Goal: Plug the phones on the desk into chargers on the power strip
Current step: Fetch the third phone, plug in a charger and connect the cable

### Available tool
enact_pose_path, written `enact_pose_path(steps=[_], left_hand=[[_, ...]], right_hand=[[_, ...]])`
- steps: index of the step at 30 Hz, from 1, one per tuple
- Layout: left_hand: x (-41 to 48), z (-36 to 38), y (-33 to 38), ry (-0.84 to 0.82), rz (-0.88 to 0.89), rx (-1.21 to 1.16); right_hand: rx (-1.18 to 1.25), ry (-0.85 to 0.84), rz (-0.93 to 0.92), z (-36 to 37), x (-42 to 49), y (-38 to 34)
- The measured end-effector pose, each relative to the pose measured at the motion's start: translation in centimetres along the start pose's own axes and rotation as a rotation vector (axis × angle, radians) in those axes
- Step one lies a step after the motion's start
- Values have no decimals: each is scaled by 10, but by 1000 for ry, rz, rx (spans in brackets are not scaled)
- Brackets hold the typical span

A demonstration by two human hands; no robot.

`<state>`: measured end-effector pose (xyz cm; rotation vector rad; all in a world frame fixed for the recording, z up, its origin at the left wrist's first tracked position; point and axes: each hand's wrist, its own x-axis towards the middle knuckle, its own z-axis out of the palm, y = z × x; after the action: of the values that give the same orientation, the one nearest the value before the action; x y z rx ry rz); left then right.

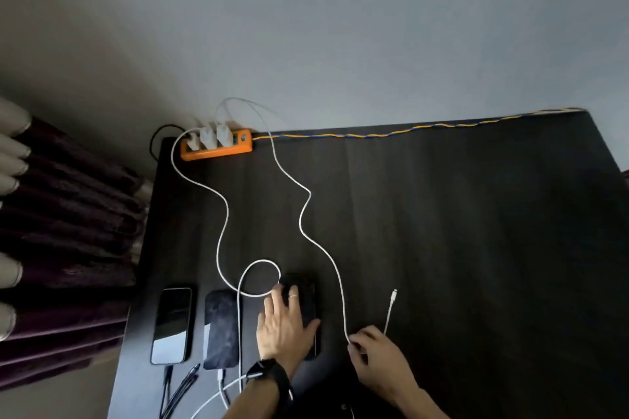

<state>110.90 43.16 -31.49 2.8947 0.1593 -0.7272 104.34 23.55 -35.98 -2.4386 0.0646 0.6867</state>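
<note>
Three phones lie side by side near the front left of the dark desk point(442, 214). The left phone point(172, 325) has a glossy screen and a black cable at its near end. The middle phone point(221, 330) has a white cable plugged in. My left hand point(286, 323) lies flat on the right, dark phone point(308, 299). My right hand point(374, 354) pinches a white charging cable point(306, 194), and its plug end point(394, 292) sticks up free. An orange power strip point(218, 146) at the back left holds three white chargers point(207, 136).
A twisted yellow-and-blue cord point(408, 131) runs along the desk's back edge by the grey wall. Dark curtains point(68, 231) hang beyond the desk's left edge. Another white cable loops point(262, 279) between the middle and right phones.
</note>
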Motion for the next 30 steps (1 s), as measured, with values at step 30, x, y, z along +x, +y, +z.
enact_pose_path(steps=[30], left_hand=[[-89,-57,-58,-348,65,-1151]], right_hand=[[585,243,205,-34,-55,-137]])
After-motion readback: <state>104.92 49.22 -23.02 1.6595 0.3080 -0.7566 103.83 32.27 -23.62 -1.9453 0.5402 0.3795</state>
